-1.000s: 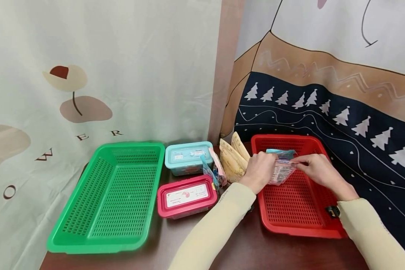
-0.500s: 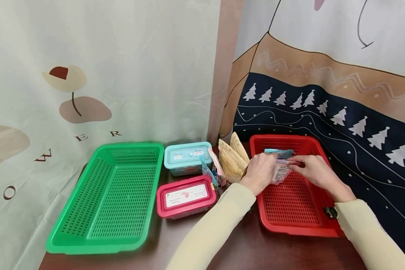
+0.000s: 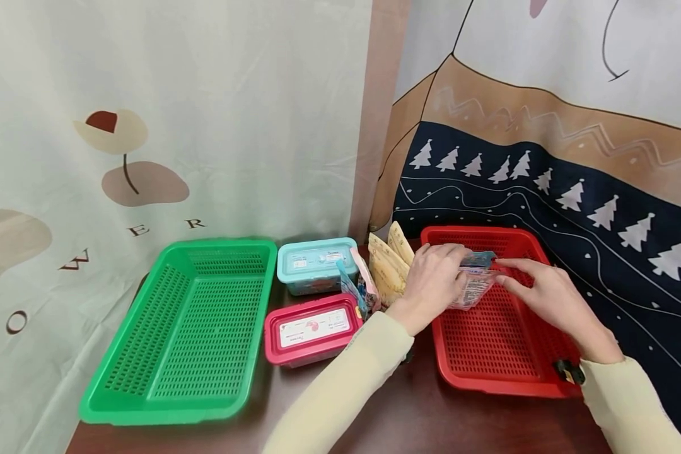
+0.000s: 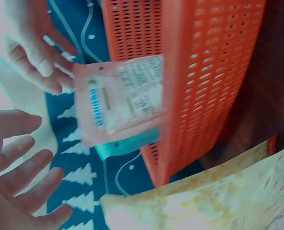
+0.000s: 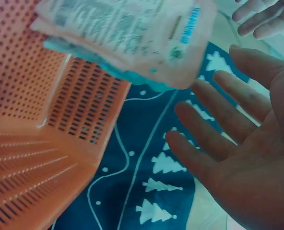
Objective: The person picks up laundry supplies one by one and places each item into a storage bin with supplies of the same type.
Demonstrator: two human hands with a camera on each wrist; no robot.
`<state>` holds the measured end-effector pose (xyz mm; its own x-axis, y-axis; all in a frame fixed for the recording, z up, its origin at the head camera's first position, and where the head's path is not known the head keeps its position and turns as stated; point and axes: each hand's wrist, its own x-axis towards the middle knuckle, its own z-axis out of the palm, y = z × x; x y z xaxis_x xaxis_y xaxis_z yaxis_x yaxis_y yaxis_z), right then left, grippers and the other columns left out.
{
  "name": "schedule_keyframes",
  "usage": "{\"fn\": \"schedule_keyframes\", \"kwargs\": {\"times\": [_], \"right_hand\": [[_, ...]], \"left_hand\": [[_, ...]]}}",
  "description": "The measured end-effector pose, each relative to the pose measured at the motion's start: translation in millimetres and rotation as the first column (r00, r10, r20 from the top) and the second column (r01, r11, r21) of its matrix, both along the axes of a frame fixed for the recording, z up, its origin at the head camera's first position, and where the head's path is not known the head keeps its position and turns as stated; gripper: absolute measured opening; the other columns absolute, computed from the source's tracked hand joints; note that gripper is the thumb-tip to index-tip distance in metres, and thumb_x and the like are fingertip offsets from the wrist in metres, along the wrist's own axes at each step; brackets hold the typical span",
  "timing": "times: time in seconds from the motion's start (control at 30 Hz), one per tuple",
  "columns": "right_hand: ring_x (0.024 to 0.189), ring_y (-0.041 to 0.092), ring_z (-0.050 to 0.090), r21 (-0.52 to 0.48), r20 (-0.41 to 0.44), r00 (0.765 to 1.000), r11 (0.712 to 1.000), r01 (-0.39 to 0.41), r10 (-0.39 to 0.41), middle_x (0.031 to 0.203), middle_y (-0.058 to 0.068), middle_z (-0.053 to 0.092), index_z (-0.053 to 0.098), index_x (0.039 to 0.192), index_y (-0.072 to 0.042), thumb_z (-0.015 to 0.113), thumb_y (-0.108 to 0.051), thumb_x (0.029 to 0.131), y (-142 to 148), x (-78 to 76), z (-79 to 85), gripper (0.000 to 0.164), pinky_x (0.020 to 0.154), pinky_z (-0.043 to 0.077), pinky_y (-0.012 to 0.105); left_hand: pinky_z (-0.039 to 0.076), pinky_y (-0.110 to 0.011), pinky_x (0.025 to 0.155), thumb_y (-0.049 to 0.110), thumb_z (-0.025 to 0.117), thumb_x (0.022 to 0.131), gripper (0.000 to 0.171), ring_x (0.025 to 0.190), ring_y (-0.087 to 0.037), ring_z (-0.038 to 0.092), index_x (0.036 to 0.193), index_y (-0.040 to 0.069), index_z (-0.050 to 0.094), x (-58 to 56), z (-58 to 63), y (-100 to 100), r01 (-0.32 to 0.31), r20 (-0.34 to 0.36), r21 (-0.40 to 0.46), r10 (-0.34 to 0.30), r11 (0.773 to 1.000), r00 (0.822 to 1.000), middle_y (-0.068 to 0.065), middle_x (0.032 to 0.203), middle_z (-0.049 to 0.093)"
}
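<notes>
A pink printed pouch (image 3: 472, 292) stands in the red basket (image 3: 494, 353) near its back end, with a teal packet (image 3: 481, 258) behind it. In the left wrist view, the pink pouch (image 4: 123, 98) rises past the basket rim. My left hand (image 3: 436, 277) is beside the pouch's left edge; its fingers (image 4: 29, 189) are spread and hold nothing. On the other side, my right hand (image 3: 556, 302) has its fingers extended at the pouch's right edge. Its fingertips (image 5: 199, 88) lie close to the pouch corner; whether they touch I cannot tell.
Left of the red basket stand beige packets (image 3: 388, 271). Beside them are a pink and a blue packet (image 3: 353, 290), a light blue lidded box (image 3: 316, 261) and a dark pink lidded box (image 3: 314, 331). A green basket (image 3: 204, 413) is at the left.
Both hands have let go of the pink pouch's top edge and opened. The right hand has drawn slightly right, and the left forearm has shifted left. The pouch stays in the basket.
</notes>
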<state>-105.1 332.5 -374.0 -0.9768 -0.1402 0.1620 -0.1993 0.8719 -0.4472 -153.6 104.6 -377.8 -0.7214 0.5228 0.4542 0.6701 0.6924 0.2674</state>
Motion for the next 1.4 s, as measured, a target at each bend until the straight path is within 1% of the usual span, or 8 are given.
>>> {"fn": "schedule_keyframes", "kwargs": {"times": [0.1, 0.2, 0.47, 0.57, 0.7, 0.87, 1.13, 1.4], "right_hand": [[0.093, 0.036, 0.062, -0.026, -0.035, 0.999, 0.999, 0.029, -0.03, 0.131, 0.029, 0.064, 0.064, 0.137, -0.003, 0.068, -0.029, 0.102, -4, 8.2, 2.7, 0.044, 0.077, 0.06, 0.049], [0.113, 0.045, 0.059, -0.058, -0.062, 0.997, 0.997, 0.045, -0.049, 0.136, 0.03, 0.06, 0.062, 0.14, -0.005, 0.067, -0.031, 0.102, -9, 16.8, 5.2, 0.046, 0.089, 0.051, 0.068], [0.119, 0.043, 0.055, -0.175, -0.116, 0.991, 0.983, 0.05, -0.071, 0.144, 0.024, 0.056, 0.057, 0.147, -0.011, 0.065, -0.028, 0.103, -31, 35.7, 11.8, 0.048, 0.093, 0.045, 0.071], [0.127, 0.043, 0.052, -0.246, -0.127, 0.986, 0.966, 0.076, -0.11, 0.148, 0.02, 0.054, 0.055, 0.15, -0.016, 0.065, -0.027, 0.104, -40, 41.7, 12.7, 0.049, 0.109, 0.047, 0.043], [0.126, 0.014, 0.056, -0.364, -0.18, 0.973, 0.929, 0.073, -0.147, 0.147, 0.009, 0.058, 0.057, 0.15, -0.02, 0.067, -0.02, 0.102, -54, 45.6, 11.4, 0.049, 0.096, 0.034, 0.001], [0.118, -0.008, 0.055, -0.485, -0.174, 0.967, 0.871, 0.078, -0.184, 0.143, 0.002, 0.06, 0.055, 0.151, -0.025, 0.065, -0.016, 0.103, -74, 50.7, 10.6, 0.05, 0.093, 0.042, 0.004], [0.126, 0.002, 0.058, -0.623, -0.156, 0.965, 0.779, 0.069, -0.21, 0.145, 0.007, 0.06, 0.056, 0.15, -0.02, 0.062, -0.01, 0.103, -110, 55.3, 8.1, 0.048, 0.098, 0.044, 0.01], [0.13, 0.012, 0.059, -0.738, -0.154, 0.978, 0.675, -0.017, -0.144, 0.143, 0.005, 0.062, 0.059, 0.146, -0.016, 0.062, -0.008, 0.104, -158, 53.6, -3.3, 0.043, 0.103, 0.046, 0.018]], "left_hand": [[0.043, -0.036, 0.113, 0.027, 0.075, 0.095, 0.037, 0.127, -0.017, 0.061, 0.131, 0.019, 0.071, 2.9, 6.5, -12, 0.003, 0.059, 0.055, -0.007, 0.998, 0.998, 0.001, 0.138, 0.066], [0.04, -0.037, 0.116, 0.027, 0.073, 0.096, 0.039, 0.137, -0.02, 0.053, 0.134, 0.018, 0.07, 5.6, 11.1, -24, -0.008, 0.136, 0.119, -0.008, 0.993, 0.991, -0.002, 0.147, 0.059], [0.045, -0.044, 0.111, 0.024, 0.074, 0.095, 0.041, 0.138, -0.019, 0.05, 0.135, 0.016, 0.069, 16.8, 15.3, -66, -0.037, 0.214, 0.373, -0.047, 0.927, 0.976, -0.001, 0.152, 0.053], [0.041, -0.053, 0.113, 0.024, 0.075, 0.094, 0.042, 0.139, -0.019, 0.049, 0.135, 0.017, 0.069, 20.9, 16.0, -82, -0.053, 0.216, 0.439, -0.049, 0.897, 0.975, 0.0, 0.151, 0.054], [0.039, -0.056, 0.114, 0.022, 0.077, 0.092, 0.042, 0.138, -0.021, 0.05, 0.133, 0.014, 0.07, 22.4, 16.5, -103, -0.052, 0.17, 0.492, -0.038, 0.869, 0.985, -0.003, 0.148, 0.057], [0.045, -0.046, 0.111, 0.019, 0.077, 0.092, 0.042, 0.137, -0.017, 0.051, 0.133, 0.012, 0.07, 22.1, 12.7, -135, -0.053, 0.138, 0.544, -0.027, 0.838, 0.99, 0.0, 0.147, 0.058], [0.044, -0.051, 0.11, 0.025, 0.074, 0.094, 0.044, 0.138, -0.014, 0.05, 0.137, 0.018, 0.067, 18.1, 0.3, -172, -0.148, 0.216, 0.578, 0.025, 0.803, 0.976, 0.005, 0.148, 0.057], [0.046, -0.049, 0.11, 0.025, 0.071, 0.097, 0.046, 0.137, -0.017, 0.051, 0.141, 0.013, 0.064, 13.0, -12.0, -179, -0.182, 0.29, 0.647, -0.019, 0.74, 0.957, -0.002, 0.147, 0.058]]}}
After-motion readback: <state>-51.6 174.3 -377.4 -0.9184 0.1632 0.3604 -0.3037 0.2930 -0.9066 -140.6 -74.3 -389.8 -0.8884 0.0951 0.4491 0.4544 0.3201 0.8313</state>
